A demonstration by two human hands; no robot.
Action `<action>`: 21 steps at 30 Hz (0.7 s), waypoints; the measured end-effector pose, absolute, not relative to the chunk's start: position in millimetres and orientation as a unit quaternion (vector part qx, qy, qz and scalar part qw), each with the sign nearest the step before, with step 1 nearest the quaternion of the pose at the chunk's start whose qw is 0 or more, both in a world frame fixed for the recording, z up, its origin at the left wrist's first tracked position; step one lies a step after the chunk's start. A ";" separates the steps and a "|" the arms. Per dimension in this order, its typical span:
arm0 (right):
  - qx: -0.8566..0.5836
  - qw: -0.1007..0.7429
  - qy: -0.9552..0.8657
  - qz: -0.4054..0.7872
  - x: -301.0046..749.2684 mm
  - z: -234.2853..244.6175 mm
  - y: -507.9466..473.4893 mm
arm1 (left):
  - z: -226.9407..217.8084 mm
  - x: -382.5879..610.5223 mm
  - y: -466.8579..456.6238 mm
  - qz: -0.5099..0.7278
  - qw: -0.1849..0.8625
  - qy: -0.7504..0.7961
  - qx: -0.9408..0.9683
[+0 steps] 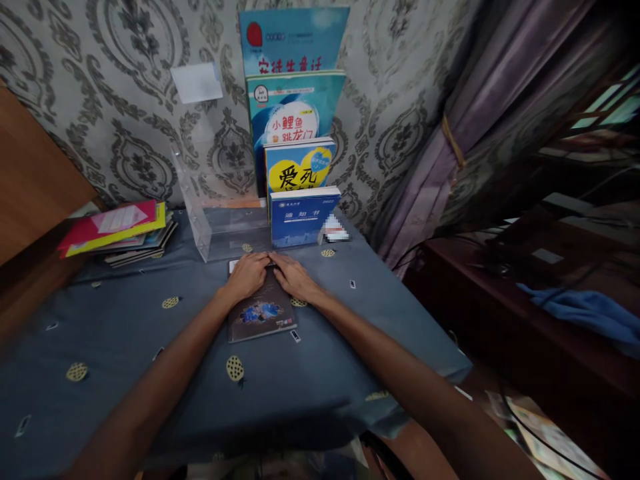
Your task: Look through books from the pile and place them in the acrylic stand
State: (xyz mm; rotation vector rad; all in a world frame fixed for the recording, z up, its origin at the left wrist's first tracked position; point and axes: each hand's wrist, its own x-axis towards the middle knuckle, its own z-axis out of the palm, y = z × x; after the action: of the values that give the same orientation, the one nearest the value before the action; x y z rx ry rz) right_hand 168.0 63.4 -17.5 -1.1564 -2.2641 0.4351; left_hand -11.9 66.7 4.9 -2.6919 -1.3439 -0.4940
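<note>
A dark brown book [260, 308] with a blue picture on its cover lies on the cloth-covered table, its near edge towards me. My left hand [249, 275] rests over its far left end, fingers bent together at the far edge. At the far right end, my right hand [294, 277] also bends its fingers onto the book; the fingertips of both hands nearly meet. My hands cover the book's far part. Just beyond them stands a clear acrylic rack [220, 243], with a blue booklet [303, 219] upright in its front right slot.
Behind the booklet, the rack holds a yellow-and-blue book [299, 167], a teal book [300, 107] and a taller blue book [295, 40]. A stack of books and folders [125, 227] lies at left. A purple curtain [425, 180] hangs right; a blue cloth [580, 310] lies beyond.
</note>
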 end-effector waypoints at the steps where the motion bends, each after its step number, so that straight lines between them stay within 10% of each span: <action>1: -0.427 0.282 -0.843 0.165 168.8 -17.3 61.9 | 4.3 -12.1 67.0 -0.164 0.045 -0.441 -0.881; 21: -0.396 0.334 -0.810 0.274 195.9 -12.6 7.7 | 2.5 -18.4 63.7 -0.192 0.008 -0.385 -0.903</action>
State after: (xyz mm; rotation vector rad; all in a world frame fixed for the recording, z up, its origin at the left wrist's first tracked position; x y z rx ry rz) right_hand 195.9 7.7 -12.6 -1.0346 -2.1151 0.7162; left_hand -18.4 63.7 2.5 -2.8216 -1.2016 -0.5990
